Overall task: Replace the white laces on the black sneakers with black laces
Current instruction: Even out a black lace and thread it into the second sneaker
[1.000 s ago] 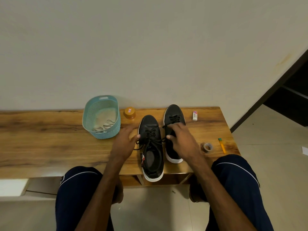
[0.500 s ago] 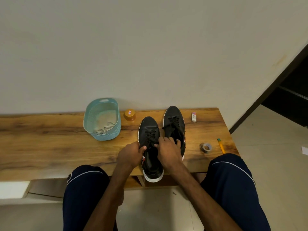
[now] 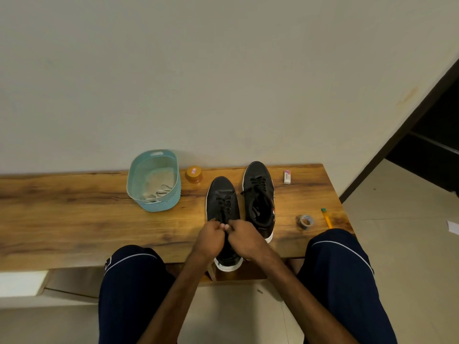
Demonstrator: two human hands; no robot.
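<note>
Heels toward you, the near sneaker (image 3: 221, 194) and far sneaker (image 3: 258, 181) sit on the bench (image 3: 74, 214) so their eyelets face your hands; white laces (image 3: 159, 194) lie set aside in the basket (image 3: 161, 206); your left hand (image 3: 210, 239) and right hand (image 3: 245, 240) meet over the near tongue, fingers curled, seemingly pinching the black laces (image 3: 224, 203) to tie off

A wooden table (image 3: 74, 219) stands against a plain pale wall (image 3: 223, 70). Toward its back edge sits a light-blue perforated basket (image 3: 159, 207), a small orange-capped jar (image 3: 193, 174) just beside it on the right. A white eraser (image 3: 287, 176) lies near the far right corner; a tape roll (image 3: 305, 221) and a yellow pencil (image 3: 327, 218) lie side by side at the right end.
</note>
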